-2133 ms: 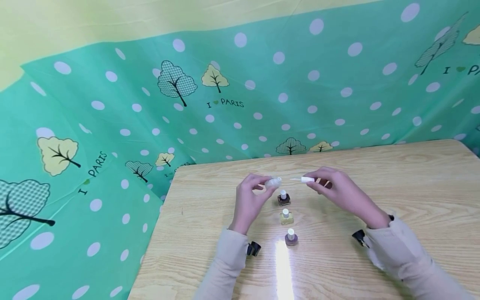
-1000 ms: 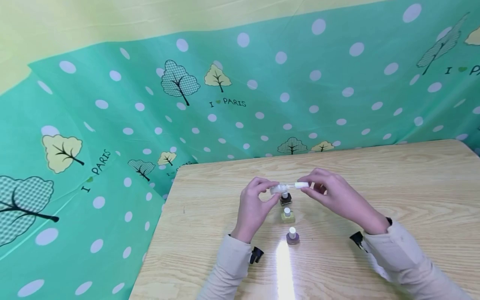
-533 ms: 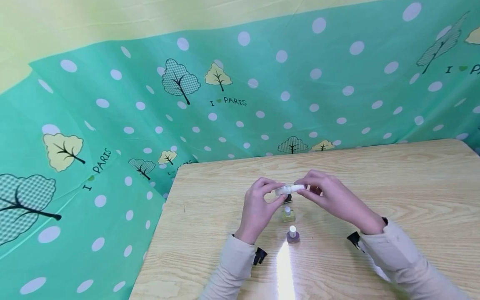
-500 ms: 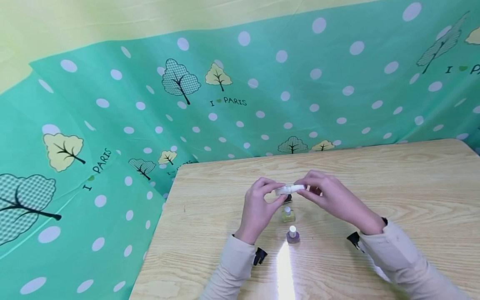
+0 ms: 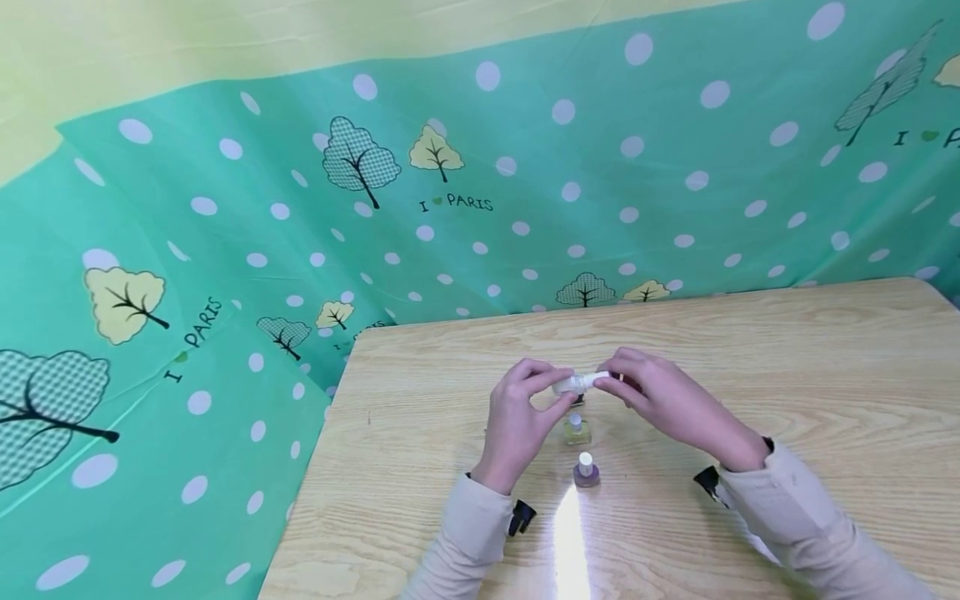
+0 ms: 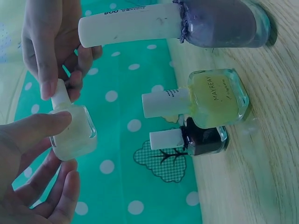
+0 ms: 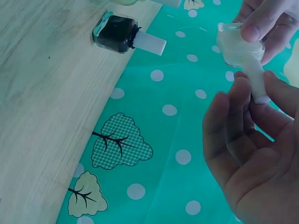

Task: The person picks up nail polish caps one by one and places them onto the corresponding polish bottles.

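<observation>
My left hand (image 5: 516, 421) pinches a clear nail polish bottle (image 6: 78, 133) with milky white polish, thumb on one face and fingers behind. Between thumb and fingers, my right hand (image 5: 663, 404) grips its white cap (image 7: 255, 81), which sits on the bottle's neck. The bottle is held above the table, tipped sideways with the cap toward the right. Under it in the head view, a dark polish bottle (image 7: 115, 32) is partly covered; beyond that toward me stand a yellow polish bottle (image 6: 218, 98) and a purple polish bottle (image 5: 586, 475), all three capped in white.
The wooden table (image 5: 420, 467) carries the three standing bottles in a row running toward me. A bright light streak (image 5: 570, 542) lies on the wood near the front. Behind and to the left hangs a green dotted cloth (image 5: 480, 250).
The right hand has brought the cap and its brush leftward into the bottle's neck; earlier they were apart. The left hand has moved slightly right and down. The standing bottles have stayed put.
</observation>
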Tool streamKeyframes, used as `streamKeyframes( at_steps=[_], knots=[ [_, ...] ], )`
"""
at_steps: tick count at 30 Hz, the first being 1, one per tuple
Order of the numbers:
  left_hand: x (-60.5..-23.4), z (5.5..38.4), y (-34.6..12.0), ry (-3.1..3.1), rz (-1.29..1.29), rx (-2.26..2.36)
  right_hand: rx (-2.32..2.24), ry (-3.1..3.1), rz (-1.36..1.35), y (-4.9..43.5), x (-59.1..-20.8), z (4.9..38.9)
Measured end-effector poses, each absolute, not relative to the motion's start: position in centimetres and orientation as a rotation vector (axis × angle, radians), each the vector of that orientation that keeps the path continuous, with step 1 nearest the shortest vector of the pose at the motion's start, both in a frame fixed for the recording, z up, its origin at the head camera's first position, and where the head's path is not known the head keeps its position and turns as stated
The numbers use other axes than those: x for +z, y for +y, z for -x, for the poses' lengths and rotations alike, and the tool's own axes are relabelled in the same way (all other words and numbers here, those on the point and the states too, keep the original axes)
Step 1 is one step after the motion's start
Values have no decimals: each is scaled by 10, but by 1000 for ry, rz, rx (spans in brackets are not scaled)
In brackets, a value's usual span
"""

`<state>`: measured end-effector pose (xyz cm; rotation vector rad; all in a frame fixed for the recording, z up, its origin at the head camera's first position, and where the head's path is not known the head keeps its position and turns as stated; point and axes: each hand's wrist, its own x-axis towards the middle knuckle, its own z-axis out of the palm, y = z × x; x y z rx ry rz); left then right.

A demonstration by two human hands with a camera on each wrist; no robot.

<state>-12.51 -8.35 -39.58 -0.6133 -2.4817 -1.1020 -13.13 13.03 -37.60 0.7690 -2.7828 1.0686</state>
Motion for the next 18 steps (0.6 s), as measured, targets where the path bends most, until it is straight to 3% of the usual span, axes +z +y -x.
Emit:
streamKeyframes(
  at_steps=[18],
  knots=[
    [-400, 123, -81, -2386, 636, -1076, 1282, -2905, -538, 122, -380, 129]
  ],
)
